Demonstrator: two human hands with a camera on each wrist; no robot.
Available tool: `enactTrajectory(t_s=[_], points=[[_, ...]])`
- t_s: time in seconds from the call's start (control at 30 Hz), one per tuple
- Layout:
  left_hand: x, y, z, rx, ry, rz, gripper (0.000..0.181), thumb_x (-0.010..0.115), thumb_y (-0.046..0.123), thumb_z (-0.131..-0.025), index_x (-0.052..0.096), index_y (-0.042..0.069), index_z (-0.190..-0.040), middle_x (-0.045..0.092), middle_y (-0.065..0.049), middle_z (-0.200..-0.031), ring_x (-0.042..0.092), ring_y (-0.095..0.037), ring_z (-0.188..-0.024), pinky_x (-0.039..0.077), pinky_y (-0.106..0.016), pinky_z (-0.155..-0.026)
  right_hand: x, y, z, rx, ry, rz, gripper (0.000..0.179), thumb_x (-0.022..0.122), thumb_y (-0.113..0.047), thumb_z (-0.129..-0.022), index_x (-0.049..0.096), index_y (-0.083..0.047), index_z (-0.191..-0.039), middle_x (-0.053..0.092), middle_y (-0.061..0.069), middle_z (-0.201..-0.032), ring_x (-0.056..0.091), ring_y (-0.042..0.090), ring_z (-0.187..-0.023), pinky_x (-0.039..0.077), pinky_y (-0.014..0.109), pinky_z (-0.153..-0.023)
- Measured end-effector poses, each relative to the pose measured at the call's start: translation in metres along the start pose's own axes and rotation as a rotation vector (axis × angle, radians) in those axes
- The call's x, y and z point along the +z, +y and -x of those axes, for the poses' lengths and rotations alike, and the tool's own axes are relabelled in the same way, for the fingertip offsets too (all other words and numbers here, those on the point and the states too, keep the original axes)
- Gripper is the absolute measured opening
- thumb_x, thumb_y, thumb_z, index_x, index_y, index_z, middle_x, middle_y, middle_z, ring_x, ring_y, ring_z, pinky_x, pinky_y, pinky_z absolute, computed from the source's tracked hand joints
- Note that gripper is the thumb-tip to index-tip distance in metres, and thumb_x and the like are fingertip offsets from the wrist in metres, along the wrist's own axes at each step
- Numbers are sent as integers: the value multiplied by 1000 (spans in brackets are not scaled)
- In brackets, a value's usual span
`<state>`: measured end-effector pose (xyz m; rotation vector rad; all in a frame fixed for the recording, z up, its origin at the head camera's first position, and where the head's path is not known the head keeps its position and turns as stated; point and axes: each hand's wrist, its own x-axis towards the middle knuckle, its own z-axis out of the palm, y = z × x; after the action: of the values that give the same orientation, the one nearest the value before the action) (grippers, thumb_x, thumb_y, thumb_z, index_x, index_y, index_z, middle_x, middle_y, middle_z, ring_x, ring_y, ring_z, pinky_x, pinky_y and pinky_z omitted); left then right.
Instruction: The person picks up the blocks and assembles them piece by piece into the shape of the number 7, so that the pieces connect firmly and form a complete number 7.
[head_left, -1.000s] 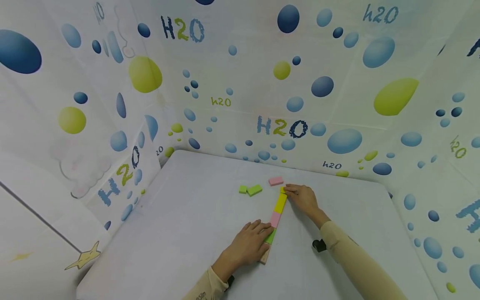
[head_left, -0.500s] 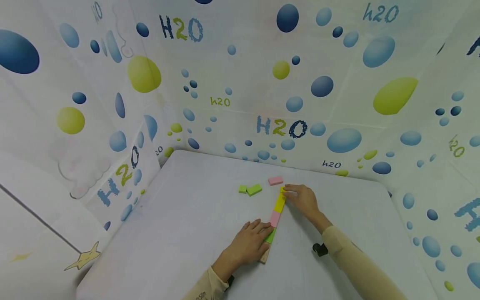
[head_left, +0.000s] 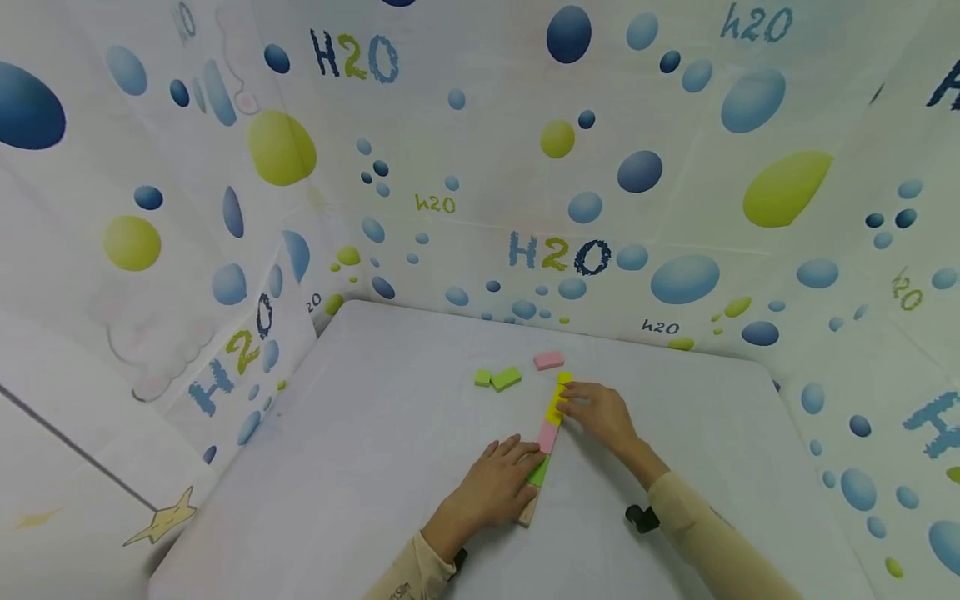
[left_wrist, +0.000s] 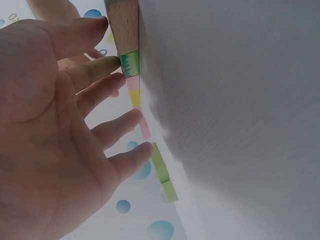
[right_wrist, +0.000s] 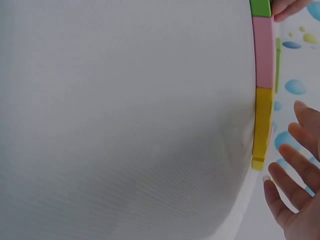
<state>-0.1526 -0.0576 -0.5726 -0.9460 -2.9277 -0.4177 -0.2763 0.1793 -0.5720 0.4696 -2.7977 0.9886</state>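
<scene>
A straight row of blocks runs away from me in the head view: a bare wooden block (head_left: pixel 528 508) nearest, then a green block (head_left: pixel 539 472), a pink block (head_left: pixel 548 437), a long yellow block (head_left: pixel 556 408) and a small yellow block (head_left: pixel 565 378) at the far end. My left hand (head_left: pixel 491 487) lies palm down along the left side, its fingertips touching the row near the green block and its thumb by the wooden one. Beside the long yellow block is my right hand (head_left: pixel 603 417); in the right wrist view its fingers (right_wrist: pixel 299 165) are spread and hold nothing.
Beyond the row, a loose pink block (head_left: pixel 549 360) lies on the white table (head_left: pixel 360 433). Left of it are a small green block (head_left: pixel 483 378) and a longer green block (head_left: pixel 506 378). A patterned curtain (head_left: pixel 480 167) borders the table behind.
My right hand has slid back along the row, from the small yellow block to beside the long yellow one. The left hand stays put, and the head view has shifted slightly.
</scene>
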Motion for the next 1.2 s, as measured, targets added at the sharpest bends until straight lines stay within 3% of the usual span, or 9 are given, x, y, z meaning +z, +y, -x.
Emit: enactTrajectory(t_s=[0.23,0.5,0.77,0.93,1.2], points=[[-3,-6,-6,34,14,35,44,63,31,-104,61,14,-144,56,-3,-149,46,-34,-145,43,-55,-114,2,1,13,-11,-10,-12,32,86,-36,-87,82,-14,-110,73,6,-129,64,32,-128,46,56,-111],[-11,-9,-15,-13,-52,67,43,62,32,-105,60,16,-144,53,-4,-153,44,-29,-147,39,-47,-120,5,-5,30,-57,9,-41,40,90,-38,-81,82,-13,-111,73,7,-129,65,32,-127,48,55,-109],[-22,-21,-31,-20,-34,68,42,64,31,-105,62,14,-143,53,-6,-153,47,-28,-145,43,-47,-116,14,-11,39,-112,0,-28,44,91,-31,-81,79,-9,-117,70,11,-134,63,35,-128,49,57,-108],[-27,-31,-44,-35,-34,121,43,63,31,-106,61,12,-144,52,-8,-153,51,-26,-141,45,-46,-115,15,-17,44,-61,-41,-42,49,91,-33,-80,77,-9,-121,66,11,-140,58,36,-134,45,57,-112],[-21,-52,-69,-65,4,88,38,64,29,-105,63,13,-140,55,-7,-149,54,-25,-138,48,-45,-111,22,-24,53,-27,-40,-99,52,90,-35,-81,76,-7,-123,64,14,-142,56,37,-136,43,57,-114]])
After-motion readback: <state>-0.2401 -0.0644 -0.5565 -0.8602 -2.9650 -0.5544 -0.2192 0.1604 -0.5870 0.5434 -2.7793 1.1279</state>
